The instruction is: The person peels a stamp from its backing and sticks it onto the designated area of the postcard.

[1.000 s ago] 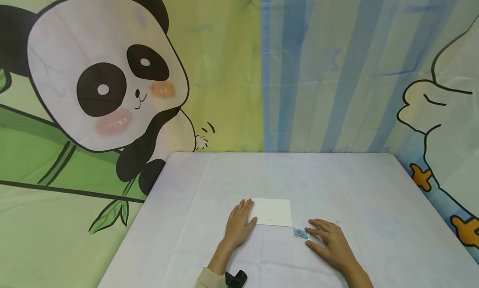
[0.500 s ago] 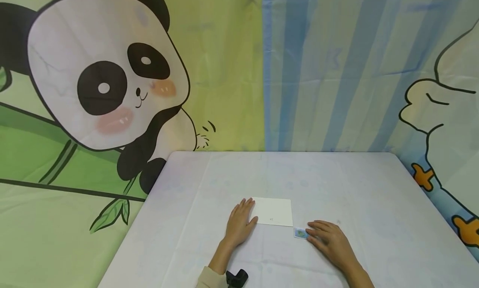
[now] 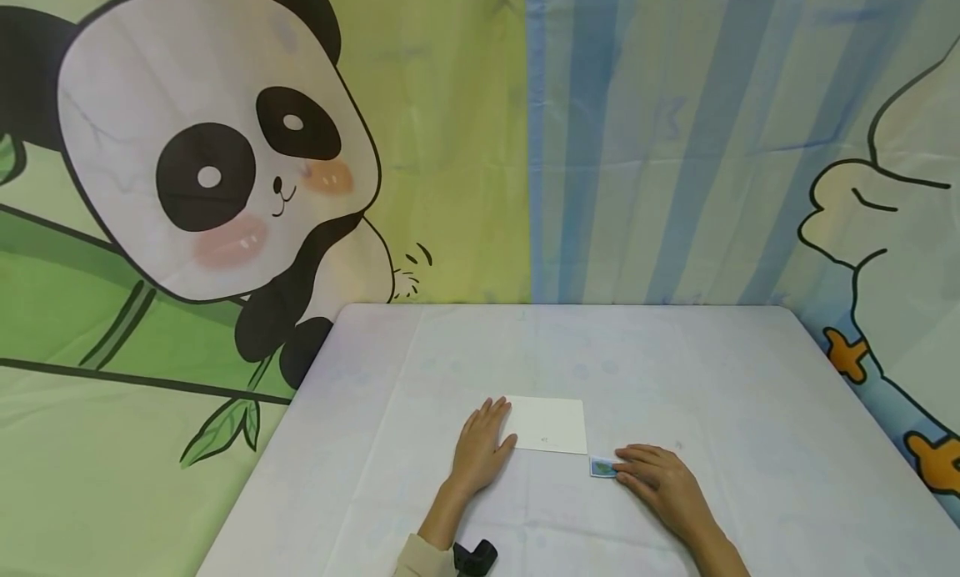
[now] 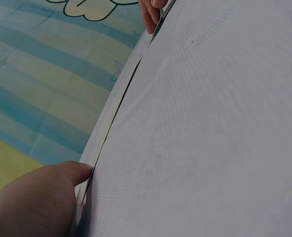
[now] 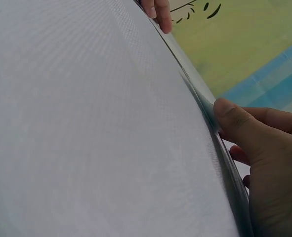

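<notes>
A white paper rectangle [image 3: 546, 425], an envelope or card, lies flat on the table with a tiny faint mark near its lower edge. On its left end rests my left hand [image 3: 480, 452], fingers stretched out; the left wrist view has the thumb [image 4: 79, 171] on the paper's near edge. Just off the paper's lower right corner is a small stamp [image 3: 602, 468], blue-green with a white border. My right hand [image 3: 660, 481] pinches its right end, which the fingers cover. Seen edge-on in the right wrist view, the stamp [image 5: 205, 106] meets the thumb tip.
White cloth covers the table [image 3: 405, 377]. A black wrist device [image 3: 476, 558] sits by the left sleeve. Behind the table hangs a printed curtain [image 3: 457, 143] with a panda and blue stripes.
My right thumb and fingers have drawn together onto the stamp's right end and now hide more of it. The left hand and the white paper stay as they were.
</notes>
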### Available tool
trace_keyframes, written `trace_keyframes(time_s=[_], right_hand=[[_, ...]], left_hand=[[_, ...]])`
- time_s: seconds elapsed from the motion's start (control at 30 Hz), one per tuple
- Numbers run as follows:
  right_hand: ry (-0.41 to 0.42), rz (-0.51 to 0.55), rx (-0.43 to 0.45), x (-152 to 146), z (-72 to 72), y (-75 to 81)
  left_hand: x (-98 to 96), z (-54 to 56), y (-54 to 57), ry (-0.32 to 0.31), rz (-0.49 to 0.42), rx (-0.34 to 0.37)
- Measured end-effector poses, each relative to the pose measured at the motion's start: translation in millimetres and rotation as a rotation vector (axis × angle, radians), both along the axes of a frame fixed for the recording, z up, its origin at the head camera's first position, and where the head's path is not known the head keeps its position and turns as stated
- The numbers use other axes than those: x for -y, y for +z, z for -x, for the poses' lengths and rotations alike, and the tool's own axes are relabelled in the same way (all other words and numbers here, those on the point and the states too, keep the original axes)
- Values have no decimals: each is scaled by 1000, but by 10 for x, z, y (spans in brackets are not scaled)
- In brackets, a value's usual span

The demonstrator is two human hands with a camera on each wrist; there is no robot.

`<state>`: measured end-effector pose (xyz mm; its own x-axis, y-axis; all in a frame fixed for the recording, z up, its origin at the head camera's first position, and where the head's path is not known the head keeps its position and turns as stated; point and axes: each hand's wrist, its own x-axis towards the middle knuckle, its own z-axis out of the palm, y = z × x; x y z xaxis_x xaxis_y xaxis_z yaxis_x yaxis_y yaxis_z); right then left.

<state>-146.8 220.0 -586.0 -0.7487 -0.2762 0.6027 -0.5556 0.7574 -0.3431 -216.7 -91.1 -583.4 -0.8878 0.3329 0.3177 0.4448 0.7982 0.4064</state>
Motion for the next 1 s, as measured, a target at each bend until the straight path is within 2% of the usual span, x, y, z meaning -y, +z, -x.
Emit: trace_keyframes(time_s=[0.2, 0.67, 1.0], right_hand=[[15, 5, -5, -1, 18, 17], [20, 104, 19, -9, 54, 8], [-9, 161, -16, -12, 74, -13]], left_hand=[[3, 15, -14, 3, 13, -31], [-4, 17, -19, 1, 7, -15], [-16, 6, -5, 6, 0, 20]])
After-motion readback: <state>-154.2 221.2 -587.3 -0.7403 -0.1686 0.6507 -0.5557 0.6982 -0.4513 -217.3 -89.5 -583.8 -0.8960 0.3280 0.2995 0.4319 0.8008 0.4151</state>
